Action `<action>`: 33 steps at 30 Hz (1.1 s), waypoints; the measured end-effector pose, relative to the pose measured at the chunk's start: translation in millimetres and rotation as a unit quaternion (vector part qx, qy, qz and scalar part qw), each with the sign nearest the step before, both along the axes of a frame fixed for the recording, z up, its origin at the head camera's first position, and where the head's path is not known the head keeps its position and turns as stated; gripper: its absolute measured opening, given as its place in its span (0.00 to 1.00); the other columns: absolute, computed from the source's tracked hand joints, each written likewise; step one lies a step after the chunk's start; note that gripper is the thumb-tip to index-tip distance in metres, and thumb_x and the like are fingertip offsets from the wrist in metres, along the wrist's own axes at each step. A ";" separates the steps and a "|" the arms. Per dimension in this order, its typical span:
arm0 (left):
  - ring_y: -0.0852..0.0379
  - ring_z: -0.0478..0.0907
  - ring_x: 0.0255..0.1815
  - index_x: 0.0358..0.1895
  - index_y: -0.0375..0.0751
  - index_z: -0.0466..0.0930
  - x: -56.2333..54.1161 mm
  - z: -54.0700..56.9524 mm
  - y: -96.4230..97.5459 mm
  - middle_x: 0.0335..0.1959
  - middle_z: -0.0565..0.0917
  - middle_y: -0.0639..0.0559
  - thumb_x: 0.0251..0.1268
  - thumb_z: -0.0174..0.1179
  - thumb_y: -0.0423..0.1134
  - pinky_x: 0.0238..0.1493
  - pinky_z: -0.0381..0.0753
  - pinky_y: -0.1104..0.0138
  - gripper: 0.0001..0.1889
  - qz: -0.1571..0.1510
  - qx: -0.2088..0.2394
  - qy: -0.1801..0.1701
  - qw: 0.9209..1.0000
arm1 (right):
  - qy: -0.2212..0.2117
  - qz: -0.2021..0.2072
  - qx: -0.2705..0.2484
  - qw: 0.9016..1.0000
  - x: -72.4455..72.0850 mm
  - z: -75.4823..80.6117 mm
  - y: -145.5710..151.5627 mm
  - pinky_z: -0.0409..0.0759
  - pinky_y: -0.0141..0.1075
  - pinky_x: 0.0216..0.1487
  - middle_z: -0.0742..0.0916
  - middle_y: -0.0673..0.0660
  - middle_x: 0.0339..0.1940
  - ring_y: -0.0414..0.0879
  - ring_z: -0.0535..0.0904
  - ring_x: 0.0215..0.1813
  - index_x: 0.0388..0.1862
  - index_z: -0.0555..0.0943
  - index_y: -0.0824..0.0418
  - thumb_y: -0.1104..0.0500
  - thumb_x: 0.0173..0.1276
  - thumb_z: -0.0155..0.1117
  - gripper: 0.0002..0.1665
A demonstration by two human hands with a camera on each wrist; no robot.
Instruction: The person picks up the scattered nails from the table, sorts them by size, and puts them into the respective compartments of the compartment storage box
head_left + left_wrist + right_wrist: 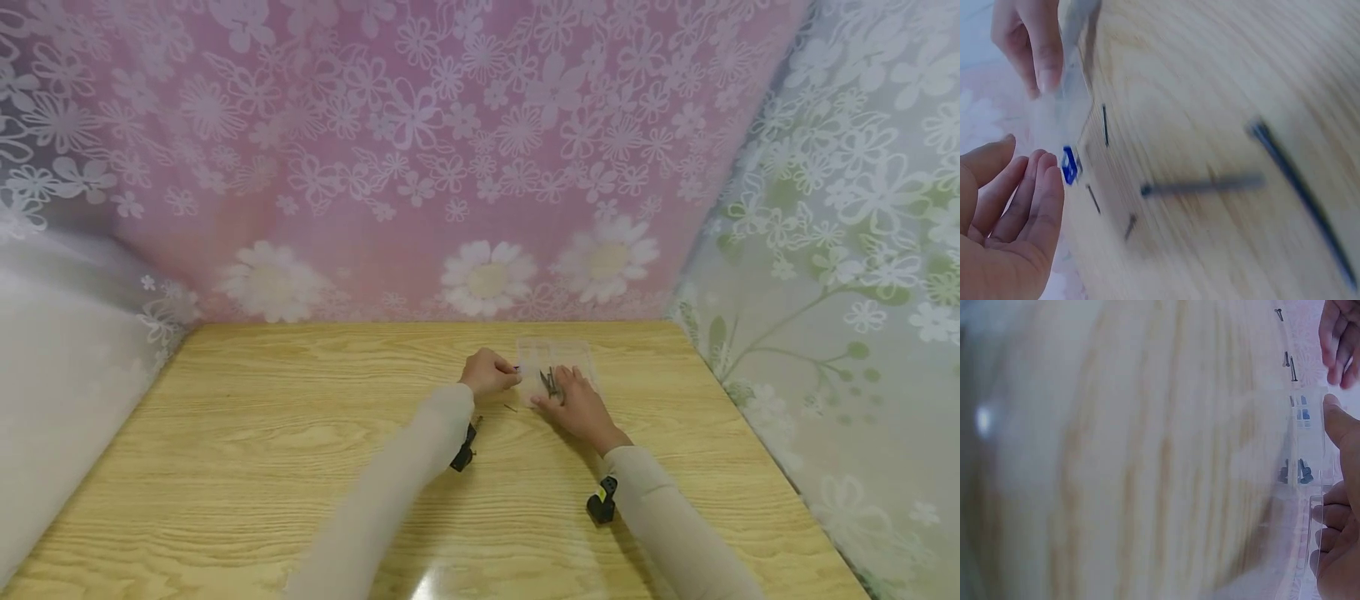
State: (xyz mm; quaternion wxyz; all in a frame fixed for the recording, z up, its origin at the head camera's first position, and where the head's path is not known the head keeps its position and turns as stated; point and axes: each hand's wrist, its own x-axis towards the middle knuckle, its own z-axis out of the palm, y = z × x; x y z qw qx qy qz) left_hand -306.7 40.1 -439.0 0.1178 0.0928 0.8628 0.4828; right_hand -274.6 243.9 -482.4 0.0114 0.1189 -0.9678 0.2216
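Box (555, 343), clear and divided into compartments, lies toward the far edge of the wooden table (262, 458), right of centre. Dark screws (1304, 472) fill one part of it; small blue bits (1305, 414) sit in another. The right hand (581, 410) grips its side, hiding part of it from above. The left hand (487, 372) is at the opposite side, fingers slightly bent, thumb apart; a blue piece (1069, 165) shows just beside its fingertips, and whether they touch cannot be told. Five loose screws (1305, 203) lie nearby, some blurred. Black cameras (463, 450) hang at both wrists, the right one bearing a yellow label (602, 493) too small to read. Pink flowered cloth (450, 125) stands behind.
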 end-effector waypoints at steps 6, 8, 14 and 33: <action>0.48 0.82 0.47 0.43 0.38 0.87 3.0 -2.1 -27.0 0.46 0.85 0.44 0.62 0.65 0.37 0.46 0.82 0.58 0.10 -0.035 -0.034 0.007 0.999 | -0.003 -0.005 0.021 1.000 -1.7 -2.1 1.1 0.54 0.66 0.66 0.60 0.73 0.73 0.70 0.48 0.74 0.74 0.55 0.72 0.35 0.68 0.55 0.52; 0.47 0.81 0.48 0.44 0.37 0.87 5.1 -2.8 -35.4 0.47 0.85 0.44 0.62 0.65 0.37 0.47 0.82 0.58 0.10 -0.043 -0.047 0.009 0.998 | 0.004 -0.005 0.029 1.000 -2.2 -3.4 1.5 0.55 0.65 0.66 0.60 0.73 0.73 0.70 0.48 0.74 0.74 0.55 0.72 0.35 0.68 0.55 0.52; 0.49 0.82 0.44 0.44 0.34 0.86 11.5 -6.2 -53.9 0.43 0.86 0.45 0.61 0.66 0.34 0.46 0.82 0.60 0.10 -0.100 -0.098 0.038 0.989 | 0.016 -0.001 0.030 0.999 -1.0 -5.9 1.7 0.54 0.63 0.68 0.61 0.73 0.72 0.69 0.49 0.74 0.73 0.56 0.72 0.36 0.69 0.55 0.50; 0.61 0.79 0.31 0.35 0.33 0.86 64.6 -17.6 -109.3 0.32 0.86 0.49 0.51 0.72 0.31 0.35 0.80 0.70 0.08 -0.169 -0.096 0.078 0.978 | 0.015 0.001 0.028 0.999 -1.2 -5.3 0.4 0.54 0.64 0.68 0.61 0.73 0.72 0.70 0.49 0.74 0.73 0.56 0.72 0.36 0.69 0.54 0.50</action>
